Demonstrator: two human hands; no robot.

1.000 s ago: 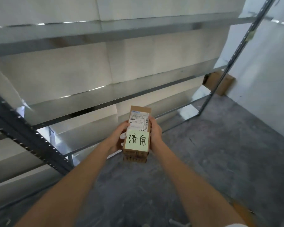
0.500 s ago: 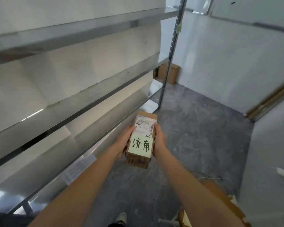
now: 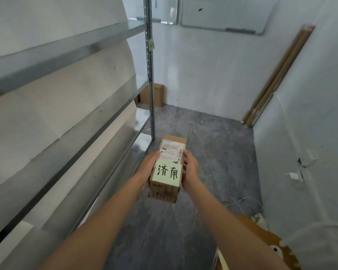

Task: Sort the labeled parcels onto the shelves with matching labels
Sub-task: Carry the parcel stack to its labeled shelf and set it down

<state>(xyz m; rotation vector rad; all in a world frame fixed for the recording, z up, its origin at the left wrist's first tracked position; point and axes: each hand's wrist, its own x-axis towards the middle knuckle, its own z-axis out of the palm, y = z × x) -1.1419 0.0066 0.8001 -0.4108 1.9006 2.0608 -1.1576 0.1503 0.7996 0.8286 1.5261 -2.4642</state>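
With the left hand [image 3: 147, 168] and right hand [image 3: 190, 170] clasping the parcel [image 3: 167, 168] out front above the floor, its note [image 3: 167, 172] should be checked against the upright's tag [image 3: 151, 44] before shelving.

I'm looking along a grey metal shelving unit [image 3: 66, 121] running down my left, its tiers lying bare in view. Beyond its perforated upright post [image 3: 150, 78], a brown cardboard box [image 3: 158, 95] is sitting on the mottled grey floor [image 3: 213, 152], and white cables [image 3: 240, 203] are trailing at right.
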